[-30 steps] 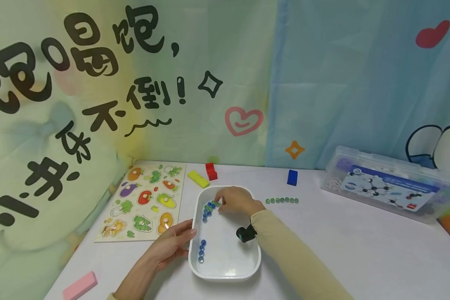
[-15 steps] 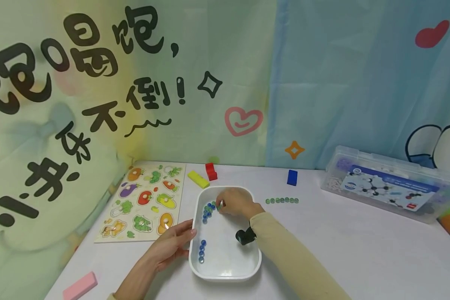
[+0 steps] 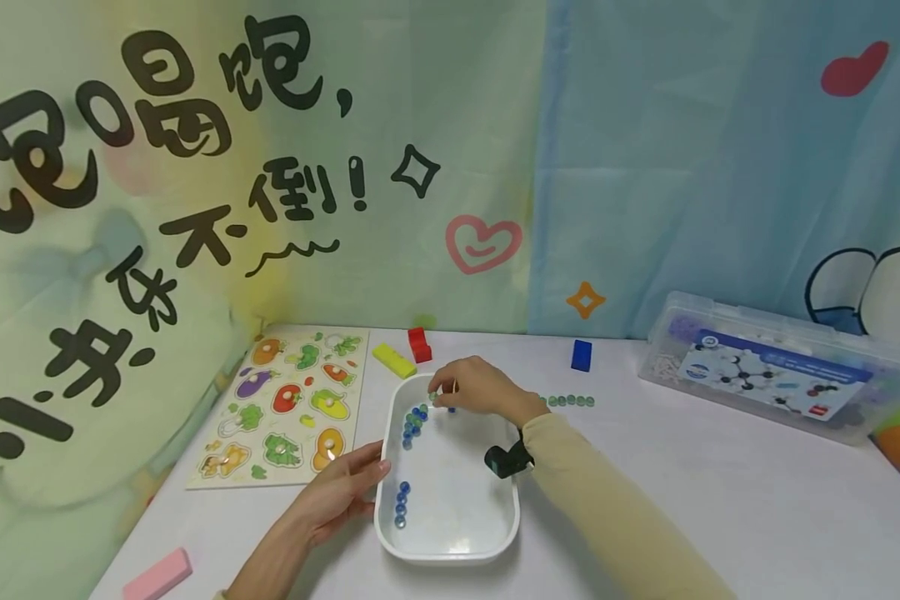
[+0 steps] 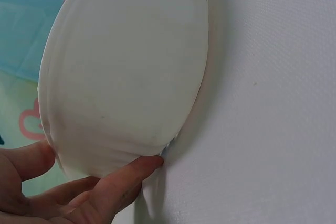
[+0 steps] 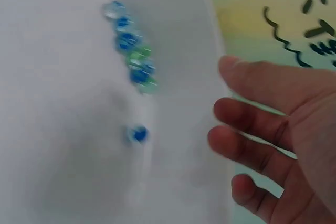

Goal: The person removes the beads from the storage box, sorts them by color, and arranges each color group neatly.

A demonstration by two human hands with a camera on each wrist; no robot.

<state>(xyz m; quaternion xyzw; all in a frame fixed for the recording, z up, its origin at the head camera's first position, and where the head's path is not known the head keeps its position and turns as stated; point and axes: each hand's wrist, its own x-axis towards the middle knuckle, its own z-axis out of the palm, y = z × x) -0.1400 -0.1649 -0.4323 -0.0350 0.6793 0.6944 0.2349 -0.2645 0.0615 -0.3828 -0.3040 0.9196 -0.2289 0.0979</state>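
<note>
A white tray (image 3: 450, 546) stands on the table. My left hand (image 3: 341, 483) grips its left side; the left wrist view shows the thumb at the rim and the fingers against the outer wall. Inside the tray, blue and green glass marbles (image 3: 412, 427) line the far left wall, and a short row of blue marbles (image 3: 401, 505) lies nearer. My right hand (image 3: 480, 387) hovers over the tray's far end, thumb and fingers apart with nothing between them in the right wrist view. A single blue marble (image 5: 138, 134) lies apart from the blurred row.
Green marbles (image 3: 570, 401) form a line right of the tray. Behind it are yellow (image 3: 394, 360), red (image 3: 419, 345) and blue blocks (image 3: 581, 356). A vegetable puzzle board (image 3: 285, 408) lies left, a pink block (image 3: 157, 573) front left, a clear plastic box (image 3: 765, 367) back right.
My right hand has lifted from the marbles and shifted slightly back and right, its fingers parting. A blue marble now shows beneath it. The left hand keeps its grip on the tray.
</note>
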